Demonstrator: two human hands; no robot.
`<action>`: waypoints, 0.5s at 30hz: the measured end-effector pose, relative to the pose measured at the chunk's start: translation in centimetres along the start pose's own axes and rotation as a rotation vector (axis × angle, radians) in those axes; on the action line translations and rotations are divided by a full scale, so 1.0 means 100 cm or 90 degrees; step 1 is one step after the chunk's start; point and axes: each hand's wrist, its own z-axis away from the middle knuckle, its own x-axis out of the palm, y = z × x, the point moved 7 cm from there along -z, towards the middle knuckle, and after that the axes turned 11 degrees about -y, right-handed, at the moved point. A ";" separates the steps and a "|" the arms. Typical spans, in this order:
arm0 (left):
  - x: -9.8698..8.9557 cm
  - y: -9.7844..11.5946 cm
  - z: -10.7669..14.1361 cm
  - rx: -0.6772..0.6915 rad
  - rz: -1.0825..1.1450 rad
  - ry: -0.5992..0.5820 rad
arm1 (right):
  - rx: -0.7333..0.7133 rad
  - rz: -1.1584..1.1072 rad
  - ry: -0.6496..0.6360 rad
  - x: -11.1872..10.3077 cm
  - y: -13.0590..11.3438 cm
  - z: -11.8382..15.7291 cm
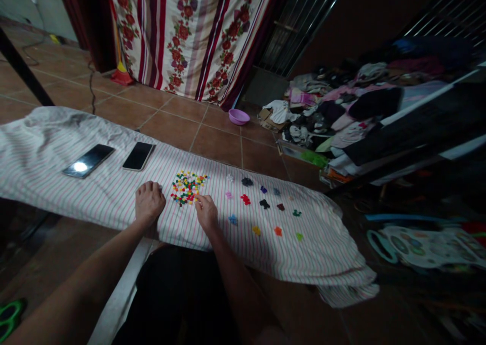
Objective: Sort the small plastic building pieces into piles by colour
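A mixed heap of small coloured pieces (186, 187) lies on the striped cloth (167, 157). At its right lower edge, my right hand (207, 213) has thumb and fingertips pinched together by a yellow piece. Left of the heap, my left hand (149, 202) rests on the cloth with its fingers curled under; anything beneath them is hidden. To the right lie small single-colour clusters, among them red (245, 199), black (264, 204), blue (233, 219), yellow (256, 230), orange (278, 231) and lime green (299, 236).
Two phones, one reflecting light (89, 160) and one dark (138, 156), lie on the cloth at the left. Beyond the surface are a purple basin (239, 116) on the tiled floor, a floral curtain (190, 41) and a heap of clothes (334, 107).
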 end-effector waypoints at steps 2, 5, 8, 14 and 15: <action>0.001 0.000 0.000 -0.002 -0.006 0.002 | 0.006 0.013 -0.001 0.003 0.001 0.001; 0.001 0.000 0.000 -0.004 -0.010 0.001 | 0.000 0.033 -0.002 0.003 0.000 0.004; 0.001 0.000 0.001 -0.002 -0.008 -0.003 | 0.004 0.048 0.000 0.002 -0.001 0.005; -0.001 -0.001 0.001 0.003 -0.009 -0.011 | 0.005 0.070 0.004 0.000 -0.007 0.005; -0.002 0.000 0.001 0.006 -0.007 -0.010 | 0.005 0.075 0.005 -0.001 -0.008 0.005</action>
